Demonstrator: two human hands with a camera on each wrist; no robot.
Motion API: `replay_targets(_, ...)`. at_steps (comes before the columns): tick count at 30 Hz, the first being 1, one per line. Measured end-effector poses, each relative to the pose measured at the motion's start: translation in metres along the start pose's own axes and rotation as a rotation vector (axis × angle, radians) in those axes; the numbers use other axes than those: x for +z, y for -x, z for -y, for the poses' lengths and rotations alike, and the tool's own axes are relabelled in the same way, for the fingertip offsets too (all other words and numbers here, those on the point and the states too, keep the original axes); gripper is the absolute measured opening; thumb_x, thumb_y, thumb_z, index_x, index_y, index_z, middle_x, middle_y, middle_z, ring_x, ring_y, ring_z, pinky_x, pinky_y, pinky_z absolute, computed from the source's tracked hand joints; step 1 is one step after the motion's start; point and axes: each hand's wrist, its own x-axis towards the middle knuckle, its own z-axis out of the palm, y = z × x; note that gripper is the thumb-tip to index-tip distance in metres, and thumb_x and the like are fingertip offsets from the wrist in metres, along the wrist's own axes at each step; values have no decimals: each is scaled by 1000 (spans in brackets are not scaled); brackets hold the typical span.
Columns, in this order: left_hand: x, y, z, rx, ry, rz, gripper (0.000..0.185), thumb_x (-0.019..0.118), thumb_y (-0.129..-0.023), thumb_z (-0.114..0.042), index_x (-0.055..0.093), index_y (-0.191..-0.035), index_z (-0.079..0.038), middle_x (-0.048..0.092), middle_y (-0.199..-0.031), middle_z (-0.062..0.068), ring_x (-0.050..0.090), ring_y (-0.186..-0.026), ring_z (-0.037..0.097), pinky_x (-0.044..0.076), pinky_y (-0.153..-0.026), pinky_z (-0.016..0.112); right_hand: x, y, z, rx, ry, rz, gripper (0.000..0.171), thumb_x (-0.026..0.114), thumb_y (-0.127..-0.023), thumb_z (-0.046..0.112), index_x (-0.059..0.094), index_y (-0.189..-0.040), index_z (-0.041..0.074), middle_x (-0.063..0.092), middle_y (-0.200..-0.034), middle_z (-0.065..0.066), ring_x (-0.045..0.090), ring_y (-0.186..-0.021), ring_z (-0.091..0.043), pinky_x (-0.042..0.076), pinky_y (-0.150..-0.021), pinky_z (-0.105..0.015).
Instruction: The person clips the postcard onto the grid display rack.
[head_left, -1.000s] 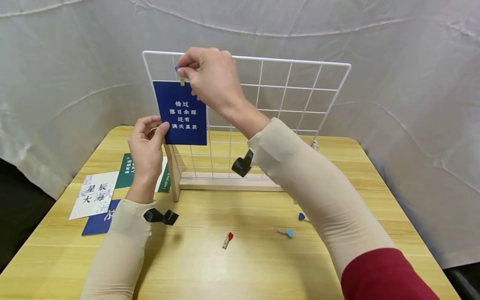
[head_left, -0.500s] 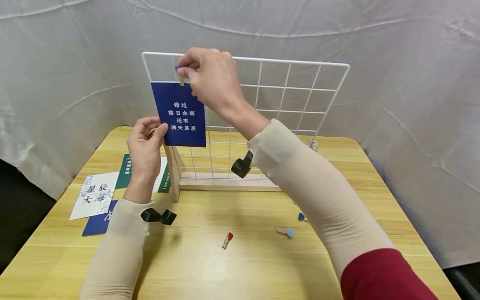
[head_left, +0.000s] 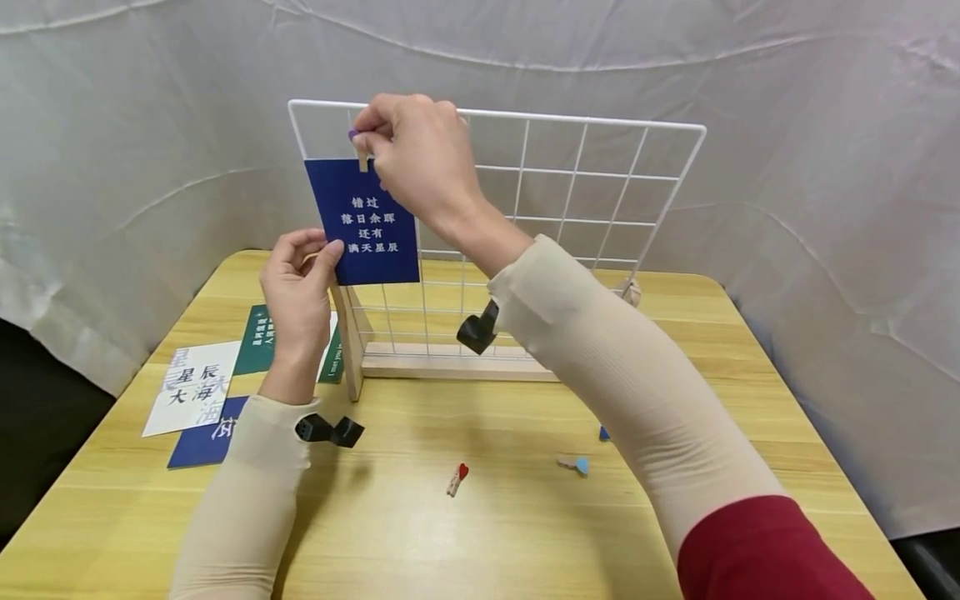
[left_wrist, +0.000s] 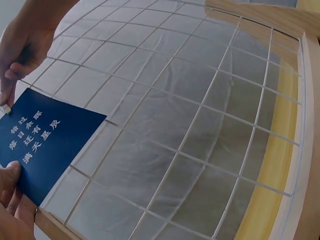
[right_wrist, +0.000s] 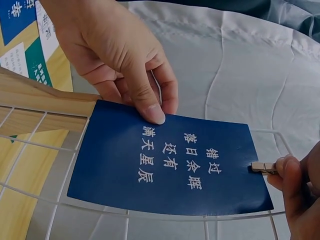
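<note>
Soft light, pale glare on the wooden table [head_left: 420,537], soft-edged shadows, dimmer wrist views, wire grid [left_wrist: 201,104] bowed

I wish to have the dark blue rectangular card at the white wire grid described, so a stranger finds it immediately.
On the pale wooden table stands a white wire grid. At its upper left in the head view is the dark blue rectangular card. Unlike the printed cards lying on the table, this one is held up, showing four lines of white characters.
</note>
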Motion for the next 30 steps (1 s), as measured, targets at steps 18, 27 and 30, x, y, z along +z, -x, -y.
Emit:
replay_targets(18, 0, 6, -3, 136, -310, -68, 21, 71, -91, -23, 69, -107, -10, 68, -101, 3, 65, -89, 15, 52, -77, 24, 6, 6, 1, -3, -11, 55, 25, 56, -101, 29, 71, -120, 23, 72, -105, 12, 61, -63, -1, 45, -75, -18)
replay_targets(27, -3, 5, -4, 172, -358, -109, 24, 73, -90, -21, 68, -109, -7, 64, -92, 1, 59, -87, 12, 48, -76, 23, 5, 22, -8, -48, -89, 12, 29, 52, -103, 27, 64, -129, 21, 70, -113, 11, 61, -61, -1, 45, -71, -18)
replay_targets(30, -4, 3, -4, 161, -355, -102, 24, 72, -90, -22, 68, -109, -8, 64, -92, 1, 60, -85, 13, 48, -76, 24, 3, 30, -14, -66, -168, -1, 29, 53, -102, 24, 64, -128, 19, 69, -116, 8, 64, -61, -5, 48, -67, -18)
